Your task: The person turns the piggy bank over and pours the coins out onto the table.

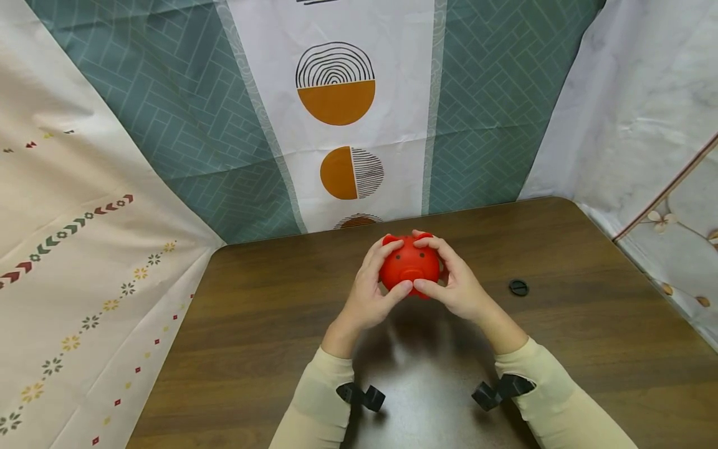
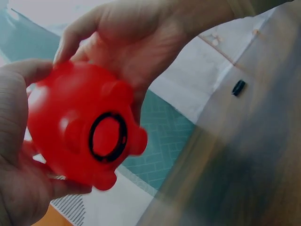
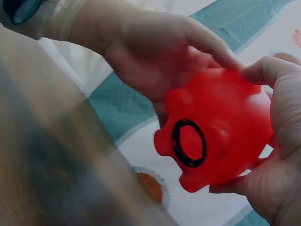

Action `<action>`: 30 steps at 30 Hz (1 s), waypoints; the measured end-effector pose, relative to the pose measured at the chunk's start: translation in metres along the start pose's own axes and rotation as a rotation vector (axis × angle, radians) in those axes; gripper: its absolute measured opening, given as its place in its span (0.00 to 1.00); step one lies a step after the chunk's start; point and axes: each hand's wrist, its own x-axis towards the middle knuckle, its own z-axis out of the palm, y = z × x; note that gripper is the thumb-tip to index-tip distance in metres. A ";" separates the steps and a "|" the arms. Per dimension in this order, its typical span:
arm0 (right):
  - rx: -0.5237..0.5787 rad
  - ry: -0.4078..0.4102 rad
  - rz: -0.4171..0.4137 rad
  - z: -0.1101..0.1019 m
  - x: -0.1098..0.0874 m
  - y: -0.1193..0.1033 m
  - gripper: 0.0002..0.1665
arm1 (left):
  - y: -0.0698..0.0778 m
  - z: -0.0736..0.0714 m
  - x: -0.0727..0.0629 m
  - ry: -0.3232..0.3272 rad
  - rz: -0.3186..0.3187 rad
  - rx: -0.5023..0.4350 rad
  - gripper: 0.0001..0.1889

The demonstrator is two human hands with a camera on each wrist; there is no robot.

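A red piggy bank, its snout facing my head camera, is held between both hands above the table. My left hand grips its left side, thumb below the snout and fingers curled over the top. My right hand grips the other side in the same way. In the left wrist view, the piggy bank's underside shows stubby feet and a black ring around a round opening. The right wrist view shows the same ring. A round black plug lies on the table right of my right hand, touched by neither hand.
The brown wooden table extends under both arms, with a glossy patch below the hands. Patterned cloth hangs behind its back edge, and pale cloths flank it. Each wrist wears a black strap with a small camera.
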 end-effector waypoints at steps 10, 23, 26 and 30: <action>0.051 0.118 -0.399 0.012 -0.006 -0.030 0.41 | 0.002 0.008 -0.003 0.162 0.312 0.028 0.31; 0.051 0.030 0.147 0.004 -0.005 -0.010 0.45 | 0.008 0.003 -0.001 0.106 -0.029 -0.105 0.37; 0.046 0.017 0.194 0.003 -0.004 -0.008 0.45 | 0.004 0.003 -0.001 0.095 -0.061 -0.110 0.37; 0.023 0.014 0.182 0.002 -0.003 -0.009 0.45 | 0.000 0.003 0.000 0.108 -0.051 -0.099 0.37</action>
